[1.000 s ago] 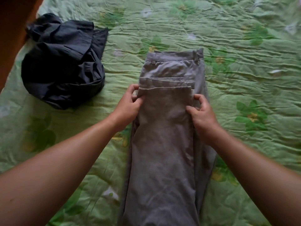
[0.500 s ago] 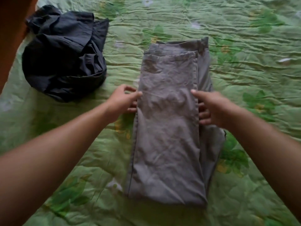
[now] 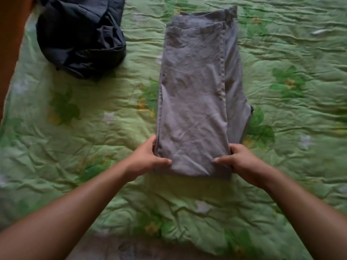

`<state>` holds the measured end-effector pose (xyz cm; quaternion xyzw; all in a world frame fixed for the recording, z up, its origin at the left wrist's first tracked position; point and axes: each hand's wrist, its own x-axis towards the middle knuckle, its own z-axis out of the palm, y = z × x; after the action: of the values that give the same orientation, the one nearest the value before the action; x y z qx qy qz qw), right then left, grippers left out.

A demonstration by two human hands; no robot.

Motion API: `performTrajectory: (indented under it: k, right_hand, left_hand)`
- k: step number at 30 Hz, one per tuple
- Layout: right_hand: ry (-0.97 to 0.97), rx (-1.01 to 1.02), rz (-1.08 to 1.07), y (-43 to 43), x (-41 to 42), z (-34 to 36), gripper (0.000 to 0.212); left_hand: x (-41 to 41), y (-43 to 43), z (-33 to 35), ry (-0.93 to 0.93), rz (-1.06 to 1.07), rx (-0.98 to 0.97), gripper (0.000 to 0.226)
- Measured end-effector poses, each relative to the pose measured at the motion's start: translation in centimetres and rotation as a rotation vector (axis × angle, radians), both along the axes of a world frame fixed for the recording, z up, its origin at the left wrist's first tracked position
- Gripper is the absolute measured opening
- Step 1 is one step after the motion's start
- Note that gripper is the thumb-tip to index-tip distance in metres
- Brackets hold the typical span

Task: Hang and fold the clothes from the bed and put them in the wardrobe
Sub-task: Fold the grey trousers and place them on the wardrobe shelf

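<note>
On the green quilt point(image 3: 93, 147), folded grey trousers point(image 3: 193, 94) lengthwise away, hands gripping near fold

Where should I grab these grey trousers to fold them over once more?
Take the trousers by the two near corners, one from each side, thumbs on top, as the left hand and right hand do: that folded edge is straight and thick.

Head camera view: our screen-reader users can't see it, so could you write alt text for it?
The left hand and the right hand grip the near corners of folded grey trousers lying lengthwise on a green floral bedspread. A crumpled dark garment lies at the far left.
</note>
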<state>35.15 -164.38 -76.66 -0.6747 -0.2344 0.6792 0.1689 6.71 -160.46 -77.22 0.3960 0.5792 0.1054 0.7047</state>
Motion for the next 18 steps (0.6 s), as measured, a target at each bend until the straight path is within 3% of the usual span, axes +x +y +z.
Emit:
performTrajectory:
  k: [6, 18]
  right_hand:
    - [0.004, 0.098, -0.089, -3.5, -0.8, 0.2, 0.032]
    - [0.006, -0.16, 0.001, -10.5, -1.5, -0.9, 0.035]
  left_hand:
    - [-0.5, -2.5, 0.2, 0.014, 0.007, 0.021, 0.059]
    - [-1.3, -10.3, -0.4, 0.115, -0.109, -0.029, 0.057]
